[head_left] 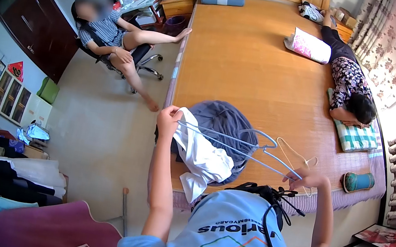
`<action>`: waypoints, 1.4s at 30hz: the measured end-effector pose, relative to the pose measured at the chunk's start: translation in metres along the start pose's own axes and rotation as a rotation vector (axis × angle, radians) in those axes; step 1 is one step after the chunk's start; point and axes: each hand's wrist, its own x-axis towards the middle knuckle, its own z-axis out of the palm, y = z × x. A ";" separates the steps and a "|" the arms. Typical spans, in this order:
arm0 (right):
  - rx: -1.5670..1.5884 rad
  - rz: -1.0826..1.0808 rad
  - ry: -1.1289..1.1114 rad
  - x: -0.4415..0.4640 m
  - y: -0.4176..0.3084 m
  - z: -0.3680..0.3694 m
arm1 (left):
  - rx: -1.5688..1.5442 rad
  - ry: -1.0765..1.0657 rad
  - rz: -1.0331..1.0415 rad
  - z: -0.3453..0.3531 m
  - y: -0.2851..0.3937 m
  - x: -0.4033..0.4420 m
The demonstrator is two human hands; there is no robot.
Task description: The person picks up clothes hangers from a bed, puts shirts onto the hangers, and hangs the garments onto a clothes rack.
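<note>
My left hand [169, 119] is closed at the bed's near left, pinching a white garment [205, 157] together with one end of a blue clothes hanger [221, 139]. The garment hangs down from that hand in loose folds. My right hand [300, 178] grips the hanger's other end, so the hanger stretches between both hands with its hook pointing away from me. Behind and below it, a dark grey-blue heap of cloth [218, 116] lies on the bed. A pale cream hanger [291, 150] rests on the mat just beyond my right hand.
The big bed [252, 54] has a woven mat. One person [111, 31] sits on a swivel chair at left, a foot on the bed's edge; another person [348, 81] lies along the right side. A green bolster [358, 182] lies at right, piled clothes [14, 176] at lower left.
</note>
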 end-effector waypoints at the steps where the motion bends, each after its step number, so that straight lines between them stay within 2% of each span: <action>1: -0.078 -0.044 -0.002 0.000 0.000 0.000 | -0.004 -0.032 -0.011 -0.002 0.007 0.001; 5: -0.018 -0.037 0.028 -0.004 -0.007 0.003 | -0.115 -0.128 0.000 -0.003 -0.001 0.011; 9: -0.014 0.067 0.054 0.001 0.001 0.005 | -0.152 -0.172 -0.044 -0.001 0.001 0.014; 15: 0.123 0.066 0.112 0.008 -0.007 0.017 | -0.039 -0.079 0.039 0.010 0.010 0.001; 19: 0.189 0.095 0.191 0.009 -0.006 0.021 | 0.094 0.090 0.173 0.012 0.016 -0.007; 21: 0.147 0.075 0.173 0.010 0.000 0.022 | 0.103 0.113 0.166 0.014 0.010 -0.008; 26: 0.372 0.025 0.261 0.006 -0.002 0.025 | 0.156 0.196 0.211 0.016 0.005 -0.014; 31: 0.222 0.038 0.355 0.015 -0.022 0.034 | 0.132 0.179 0.216 0.020 0.033 -0.023; 36: 0.233 0.030 0.295 0.023 -0.032 0.028 | 0.072 0.181 0.295 0.016 0.058 -0.025; 42: 0.134 0.000 0.264 0.015 -0.052 0.029 | -0.063 0.229 0.257 0.001 0.092 -0.032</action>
